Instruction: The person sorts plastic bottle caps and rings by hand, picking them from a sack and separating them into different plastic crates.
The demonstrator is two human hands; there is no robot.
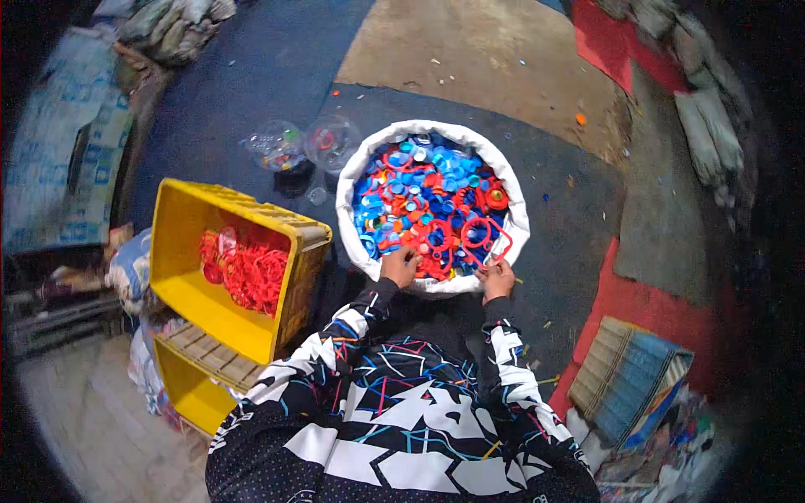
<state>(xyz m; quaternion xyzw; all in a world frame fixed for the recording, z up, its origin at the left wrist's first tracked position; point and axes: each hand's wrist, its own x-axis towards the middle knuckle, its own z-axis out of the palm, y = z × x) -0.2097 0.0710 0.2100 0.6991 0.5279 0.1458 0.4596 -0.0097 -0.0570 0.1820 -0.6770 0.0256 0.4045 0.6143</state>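
Note:
A round white sack [521, 220] with a rolled rim stands in front of me, filled with blue, red and orange bottle caps [412, 194]. Red plastic rings [476, 232] lie on the caps at the near right. At the near left of the rim, my left hand [401, 267] has its fingers bent over the caps; what they hold, if anything, is too small to name. My right hand [496, 280] is at the near right rim, its fingers closed on the lower end of a red ring handle.
Left of the sack, a tilted yellow crate [220, 328] holds red rings [251, 272], above another yellow crate [194, 387]. Clear plastic containers [334, 142] with small pieces stand beyond. A striped folded mat [625, 377] lies at right, near filled sacks [708, 138].

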